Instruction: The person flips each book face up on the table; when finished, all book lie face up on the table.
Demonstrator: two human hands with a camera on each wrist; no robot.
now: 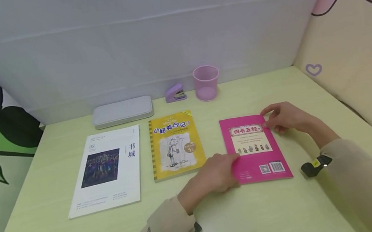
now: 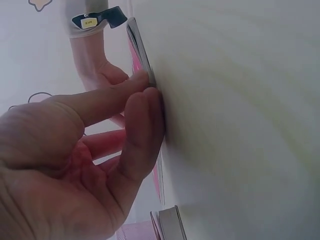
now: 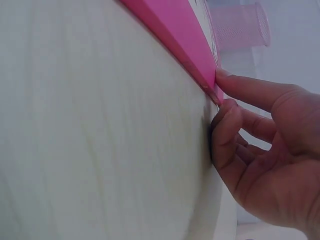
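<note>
Two hands (image 1: 215,175) on 四书五经 book (image 1: 255,148)

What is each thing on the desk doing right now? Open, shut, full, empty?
Pink book: shut, flat, back cover up.
Left hand: fingers at its left edge.
Right hand: fingertips at its far right corner.
Yellow book: shut, flat.
White magazine: shut, flat.
Pen cup: upright, looks empty.
Stapler: shut.
Grey case: shut.
</note>
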